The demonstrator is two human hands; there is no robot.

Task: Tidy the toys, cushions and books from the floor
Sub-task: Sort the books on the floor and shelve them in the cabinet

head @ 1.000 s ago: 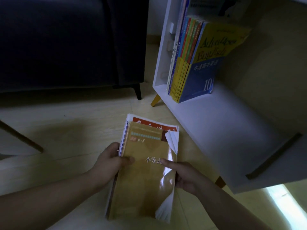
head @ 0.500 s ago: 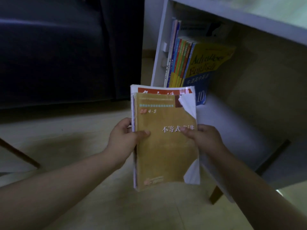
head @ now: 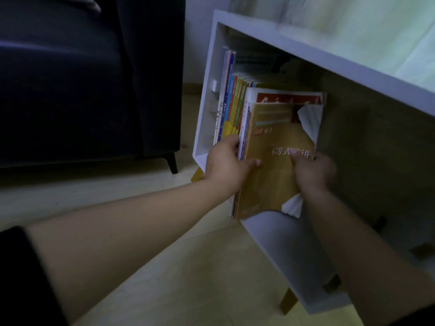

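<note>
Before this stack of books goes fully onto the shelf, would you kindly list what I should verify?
1. Left hand and right hand both grip the stack of books: ok.
2. Stack lines up beside the shelved books: ok.
3. Bare shelf board to the stack's right: ok.
4. Front cover flat: not ok, its torn corners curl away.
5. Stack's bottom edge seated on the board: cannot tell.
</note>
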